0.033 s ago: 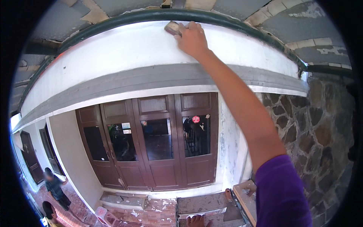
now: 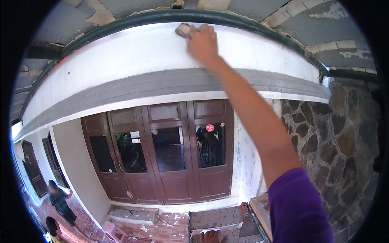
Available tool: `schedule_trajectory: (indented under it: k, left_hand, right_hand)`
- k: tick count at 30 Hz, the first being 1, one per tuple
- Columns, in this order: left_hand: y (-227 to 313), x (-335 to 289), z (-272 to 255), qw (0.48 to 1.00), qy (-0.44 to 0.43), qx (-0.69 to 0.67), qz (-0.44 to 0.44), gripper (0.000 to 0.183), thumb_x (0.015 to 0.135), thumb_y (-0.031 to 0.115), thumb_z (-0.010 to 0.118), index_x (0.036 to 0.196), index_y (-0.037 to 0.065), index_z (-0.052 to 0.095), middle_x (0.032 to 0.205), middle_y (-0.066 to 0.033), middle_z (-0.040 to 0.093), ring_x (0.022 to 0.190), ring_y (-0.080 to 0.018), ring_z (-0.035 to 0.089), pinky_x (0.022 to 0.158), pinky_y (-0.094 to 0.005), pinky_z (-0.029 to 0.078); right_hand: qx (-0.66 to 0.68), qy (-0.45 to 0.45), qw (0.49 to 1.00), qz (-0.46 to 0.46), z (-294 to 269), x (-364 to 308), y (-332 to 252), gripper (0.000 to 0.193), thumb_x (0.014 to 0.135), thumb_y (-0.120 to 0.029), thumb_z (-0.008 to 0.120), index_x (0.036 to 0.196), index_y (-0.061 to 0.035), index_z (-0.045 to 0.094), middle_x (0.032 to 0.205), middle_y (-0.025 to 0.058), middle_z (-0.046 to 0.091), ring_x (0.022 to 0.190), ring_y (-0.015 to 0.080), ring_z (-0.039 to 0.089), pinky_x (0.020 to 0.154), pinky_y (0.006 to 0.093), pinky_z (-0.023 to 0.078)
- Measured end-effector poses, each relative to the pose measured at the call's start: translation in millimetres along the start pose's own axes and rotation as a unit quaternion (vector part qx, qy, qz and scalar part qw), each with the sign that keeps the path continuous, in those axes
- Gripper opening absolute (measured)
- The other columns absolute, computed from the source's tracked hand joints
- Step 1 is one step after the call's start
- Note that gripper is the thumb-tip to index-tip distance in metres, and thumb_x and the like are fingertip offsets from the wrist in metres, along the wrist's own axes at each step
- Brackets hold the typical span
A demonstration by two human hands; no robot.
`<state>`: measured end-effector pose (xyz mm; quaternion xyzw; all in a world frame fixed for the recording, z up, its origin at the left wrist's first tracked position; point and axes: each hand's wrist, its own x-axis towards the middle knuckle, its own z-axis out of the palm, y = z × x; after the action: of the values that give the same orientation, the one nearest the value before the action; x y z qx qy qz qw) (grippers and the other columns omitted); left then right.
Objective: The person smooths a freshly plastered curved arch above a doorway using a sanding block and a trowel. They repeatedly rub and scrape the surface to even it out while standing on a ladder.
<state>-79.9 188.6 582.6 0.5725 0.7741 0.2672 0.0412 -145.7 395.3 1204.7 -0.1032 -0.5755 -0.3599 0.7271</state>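
My right hand (image 2: 204, 43) is raised high, closed on a small block (image 2: 183, 30) with a pale face and a darker brownish edge; its exact kind I cannot make out. The block touches the top of the white wall band (image 2: 133, 50), just under a dark green pipe (image 2: 170, 16). Low in the view, the fingers of my left hand (image 2: 210, 236) are curled over the edge of a weathered wooden plank (image 2: 214, 218); the rest of that hand is out of view. On the planks to its right lies a scraper (image 2: 246, 220) with a brownish handle.
Below the band runs a grey ledge (image 2: 154, 82), then brown panelled doors (image 2: 170, 182) with glass panes. A stone wall (image 2: 324, 141) stands at the right. Two people (image 2: 60, 202) are at the lower left, near a pale plastic stool (image 2: 113, 231). Pale flakes lie on the tiles.
My right hand and forearm have shifted slightly left, carrying the block a little along the top of the wall band. My left hand stays on the plank.
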Motion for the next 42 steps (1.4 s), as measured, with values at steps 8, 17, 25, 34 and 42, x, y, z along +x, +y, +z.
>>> schedule_trajectory:
  k: [8, 17, 25, 34, 42]
  left_hand:
    - [-8.2, 8.5, 8.6, 0.999, 0.027, 0.023, 0.01, 0.064, 0.094, 0.058, 0.049, 0.132, 0.008, 0.06, 0.134, -0.0181, 0.059, 0.127, -0.0401, 0.051, 0.114, -0.0558, 0.027]
    - [-14.4, 8.2, 18.5, 0.997, 0.054, 0.009, 0.048, 0.066, 0.096, 0.057, 0.047, 0.134, 0.004, 0.056, 0.133, -0.0171, 0.058, 0.128, -0.0363, 0.049, 0.115, -0.0551, 0.025]
    - [-13.3, 4.4, 13.5, 0.998, 0.03, 0.027, 0.048, 0.068, 0.097, 0.057, 0.044, 0.14, 0.004, 0.051, 0.138, -0.0177, 0.055, 0.131, -0.037, 0.048, 0.116, -0.0547, 0.024]
    - [-12.3, 7.1, 11.5, 0.999, 0.014, 0.011, 0.035, 0.072, 0.096, 0.059, 0.044, 0.14, 0.002, 0.051, 0.143, -0.02, 0.052, 0.134, -0.0395, 0.044, 0.118, -0.0552, 0.021]
    - [-10.9, 6.6, 11.2, 0.998, 0.025, 0.028, 0.052, 0.069, 0.096, 0.057, 0.044, 0.138, 0.003, 0.053, 0.139, -0.0202, 0.055, 0.131, -0.0392, 0.047, 0.116, -0.0547, 0.023]
  right_hand:
    - [-0.008, -0.056, 0.998, 0.01, -7.3, 2.6, 2.3, 0.034, 0.09, -0.02, 0.063, 0.121, -0.008, 0.067, 0.102, 0.0174, 0.061, 0.101, 0.0319, 0.056, 0.088, 0.0429, 0.046]
    - [-0.009, -0.066, 0.996, -0.054, -29.7, -19.1, 34.5, 0.035, 0.088, -0.026, 0.067, 0.121, -0.0131, 0.069, 0.103, 0.0151, 0.061, 0.098, 0.0313, 0.057, 0.086, 0.0436, 0.049]
    - [-0.018, -0.065, 0.997, -0.037, -38.3, -22.3, 39.1, 0.033, 0.087, -0.021, 0.068, 0.118, -0.0097, 0.069, 0.098, 0.0151, 0.062, 0.094, 0.0319, 0.059, 0.083, 0.0437, 0.05]
    - [0.043, -0.121, 0.981, -0.145, -48.1, -27.7, 60.1, 0.029, 0.086, -0.019, 0.07, 0.114, -0.0157, 0.073, 0.104, 0.016, 0.064, 0.098, 0.03, 0.061, 0.085, 0.0432, 0.053]
    - [0.07, -0.142, 0.98, -0.121, -50.6, -39.3, 85.9, 0.024, 0.091, -0.018, 0.063, 0.109, -0.0066, 0.072, 0.108, 0.0193, 0.062, 0.102, 0.0336, 0.059, 0.089, 0.0438, 0.053]
